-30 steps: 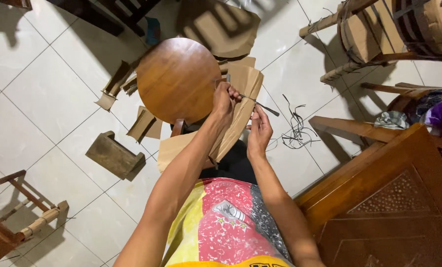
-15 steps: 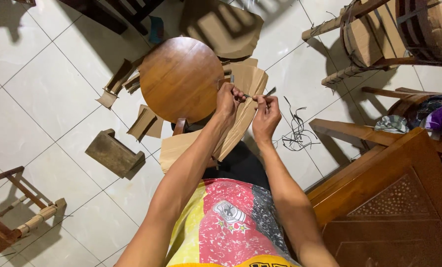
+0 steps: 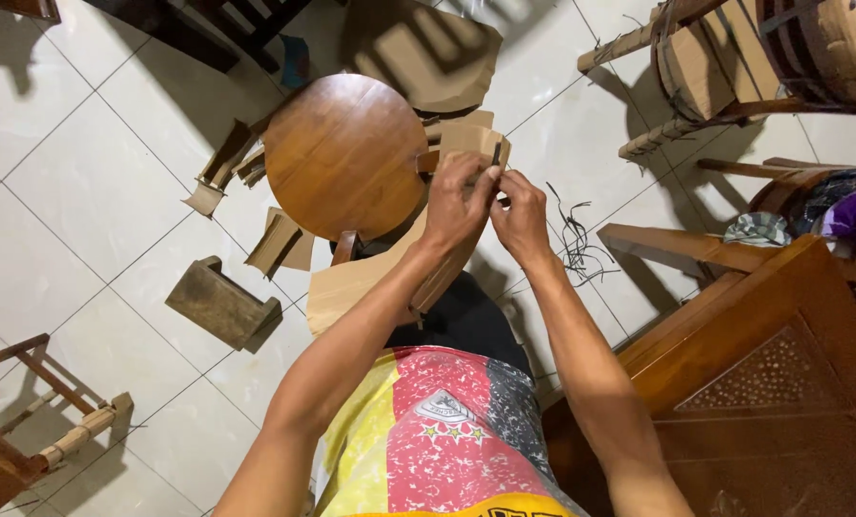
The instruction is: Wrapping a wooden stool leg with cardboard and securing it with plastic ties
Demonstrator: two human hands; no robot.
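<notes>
A round brown wooden stool top point(image 3: 342, 153) stands in front of me on the tiled floor. A curved strip of brown cardboard point(image 3: 371, 280) wraps its near right side. My left hand point(image 3: 459, 201) and my right hand point(image 3: 521, 215) meet at the top edge of that strip, right of the stool. Both pinch a thin dark strap point(image 3: 495, 153) whose end sticks up between my fingers. The strap's lower part is hidden behind my hands.
Cardboard offcuts point(image 3: 222, 168) lie left of the stool, a large cardboard sheet point(image 3: 428, 53) lies beyond it. A wooden block point(image 3: 219, 302) sits on the floor at left. Dark strap scraps point(image 3: 574, 239) lie at right. Wrapped chair frames point(image 3: 715, 77) and carved wooden furniture point(image 3: 763, 383) stand at right.
My right hand moved left and up to join my left hand. The dark strap, stretched out to the right before, is now gathered between both hands and points up.
</notes>
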